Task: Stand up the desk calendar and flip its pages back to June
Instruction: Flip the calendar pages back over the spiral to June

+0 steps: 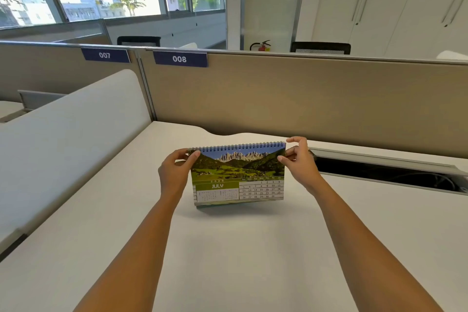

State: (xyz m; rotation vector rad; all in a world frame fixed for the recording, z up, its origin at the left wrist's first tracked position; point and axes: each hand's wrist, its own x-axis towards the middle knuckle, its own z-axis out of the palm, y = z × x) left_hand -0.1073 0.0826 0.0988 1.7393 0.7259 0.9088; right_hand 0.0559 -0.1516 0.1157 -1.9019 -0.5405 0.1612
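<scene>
Upright, desk calendar [238, 175] shows JULY, mountain photo.

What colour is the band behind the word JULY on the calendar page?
Olive green, with white lettering, on the desk calendar; the head view shows it.

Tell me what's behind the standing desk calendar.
Behind the desk calendar lie bare white desk, then the tan partition. An open cable tray slot sits back right. The calendar's rear face, and the desk directly behind it, are hidden.
</scene>
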